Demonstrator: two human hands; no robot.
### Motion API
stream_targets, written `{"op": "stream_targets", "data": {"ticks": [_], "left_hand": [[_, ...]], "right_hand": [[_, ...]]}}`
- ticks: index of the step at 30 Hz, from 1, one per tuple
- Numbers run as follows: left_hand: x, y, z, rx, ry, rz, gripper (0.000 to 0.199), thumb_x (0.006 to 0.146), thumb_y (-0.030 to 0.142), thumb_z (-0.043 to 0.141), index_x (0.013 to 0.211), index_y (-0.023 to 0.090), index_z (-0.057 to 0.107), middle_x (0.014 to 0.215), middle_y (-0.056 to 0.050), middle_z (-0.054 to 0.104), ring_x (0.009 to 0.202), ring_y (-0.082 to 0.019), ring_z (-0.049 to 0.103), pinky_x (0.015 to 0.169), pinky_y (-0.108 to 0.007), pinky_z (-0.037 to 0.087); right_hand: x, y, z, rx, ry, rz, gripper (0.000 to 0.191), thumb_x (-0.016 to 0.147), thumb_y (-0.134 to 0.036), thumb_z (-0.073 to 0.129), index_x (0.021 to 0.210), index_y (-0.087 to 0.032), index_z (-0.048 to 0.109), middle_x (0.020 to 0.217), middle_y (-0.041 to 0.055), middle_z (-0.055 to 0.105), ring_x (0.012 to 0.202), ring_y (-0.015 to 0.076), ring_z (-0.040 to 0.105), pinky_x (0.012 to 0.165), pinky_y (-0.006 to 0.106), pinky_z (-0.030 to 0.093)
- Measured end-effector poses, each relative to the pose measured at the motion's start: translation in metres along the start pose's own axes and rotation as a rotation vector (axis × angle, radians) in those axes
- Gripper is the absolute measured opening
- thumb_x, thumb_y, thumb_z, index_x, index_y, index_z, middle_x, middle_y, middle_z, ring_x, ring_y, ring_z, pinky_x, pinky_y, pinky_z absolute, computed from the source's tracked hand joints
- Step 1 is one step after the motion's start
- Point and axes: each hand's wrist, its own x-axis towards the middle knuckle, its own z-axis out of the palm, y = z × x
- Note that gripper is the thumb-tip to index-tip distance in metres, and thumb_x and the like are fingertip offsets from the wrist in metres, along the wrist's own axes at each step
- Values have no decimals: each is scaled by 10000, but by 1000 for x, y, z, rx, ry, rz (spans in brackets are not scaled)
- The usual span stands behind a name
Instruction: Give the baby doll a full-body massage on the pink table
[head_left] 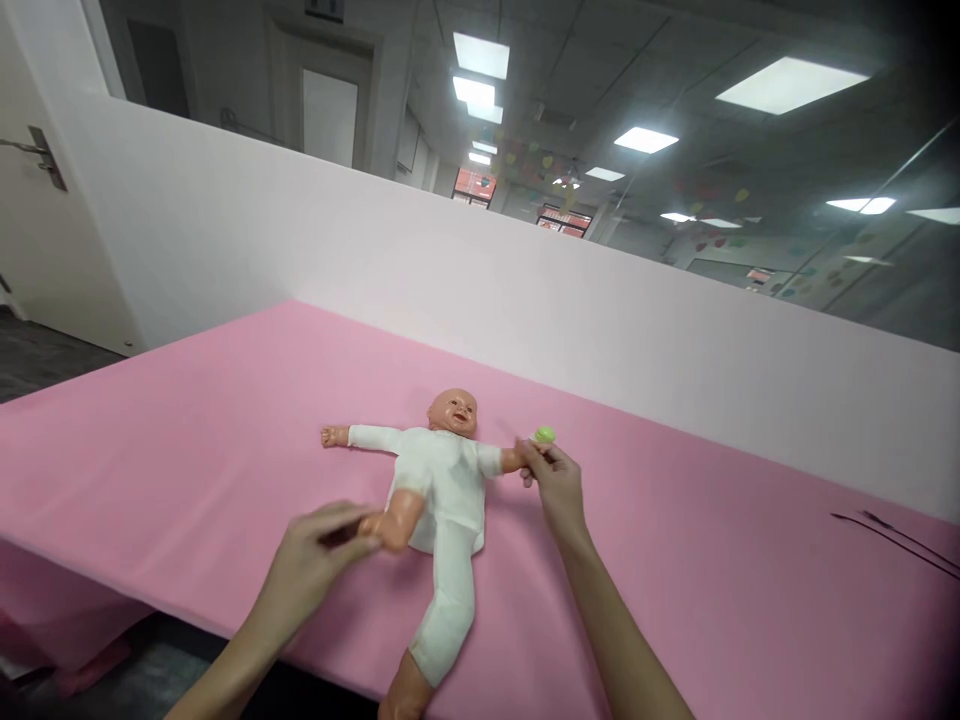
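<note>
Well, we have a baby doll lying on its back near the middle of the pink-covered desk, head toward 12 o'clock, in a white cloth garment. Our left hand comes in at 8 o'clock, fingers curled around the doll's bent bare leg at the foot, and a thin dark strip shows between those fingers; we cannot tell what it is. Our right hand sits at 3 o'clock from the doll, thumb and fingers pinched together on a small green-topped object, with the doll's outstretched arm reaching right up to the fingers. The doll's other leg runs toward 6 o'clock, and its foot crosses the desk's near edge, leaving almost no margin there. The far edge meets a white partition just above the doll's head. Room opens out at 9 o'clock, past the doll's small hand, and a long pink stretch runs toward 3 o'clock, ending at thin dark rods.
</note>
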Motion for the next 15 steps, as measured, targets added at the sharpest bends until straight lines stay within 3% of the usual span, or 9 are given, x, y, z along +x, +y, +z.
{"op": "stream_targets", "data": {"ticks": [4, 7, 10, 13, 15], "left_hand": [[72, -1, 29, -80, -53, -8, 256, 784, 411, 759, 717, 164, 764, 670, 5, 637, 692, -170, 565, 657, -258, 436], [91, -7, 37, -131, -74, -12, 261, 762, 411, 767, 721, 153, 765, 675, -1, 646, 707, -174, 571, 673, -263, 437], [64, -4, 26, -88, -76, -4, 290, 798, 446, 750, 728, 164, 755, 694, -6, 652, 701, -177, 581, 656, -258, 442], [5, -6, 0, 17, -49, -19, 268, 797, 475, 767, 841, 213, 801, 791, -24, 715, 753, -205, 638, 687, -258, 494], [-37, -19, -21, 57, -80, -20, 272, 777, 490, 780, 909, 257, 829, 812, -35, 738, 747, -216, 670, 670, -254, 523]], "right_hand": [[-30, -1, 38, -114, -341, 25, 394, 734, -538, 841, 748, -173, 691, 615, -13, 613, 499, 118, 515, 483, 257, 410], [-35, 10, 46, -139, -385, 51, 415, 750, -571, 812, 743, -174, 691, 593, -25, 589, 503, 119, 510, 494, 256, 407], [-15, 12, 25, -133, -256, 44, 448, 751, -608, 792, 772, -166, 719, 570, -15, 600, 495, 126, 506, 503, 268, 411], [17, 14, -10, -39, 47, 40, 464, 706, -616, 819, 700, -166, 703, 531, -21, 566, 501, 118, 488, 507, 265, 418], [33, 27, -31, 45, 218, 87, 476, 639, -609, 860, 652, -167, 684, 545, -20, 566, 520, 111, 486, 511, 258, 432]]}}
